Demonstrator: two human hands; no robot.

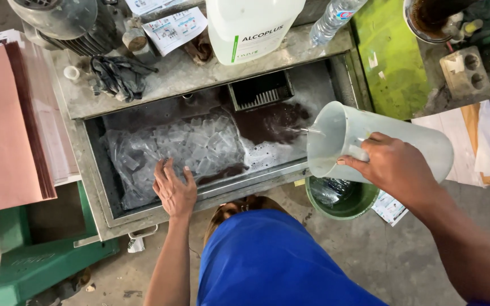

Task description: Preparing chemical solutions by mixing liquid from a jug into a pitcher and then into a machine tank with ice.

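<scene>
My right hand (395,164) grips the handle of a translucent plastic jug (364,141), tipped on its side over the right end of a metal trough (148,212). A thin stream of clear liquid runs from the jug's spout into the dark, foamy liquid (273,133) in the trough. My left hand (174,190) rests flat with spread fingers on a clear plastic bag of ice-like pieces (171,150) lying in the trough's left half. A slotted black insert (261,90) sits at the trough's back wall.
A large white plastic canister (250,25), a water bottle (333,20), black gloves (120,76) and papers stand on the ledge behind the trough. A green bucket (341,201) sits on the floor below the jug. Pink sheets (4,124) are stacked at the left on a green frame.
</scene>
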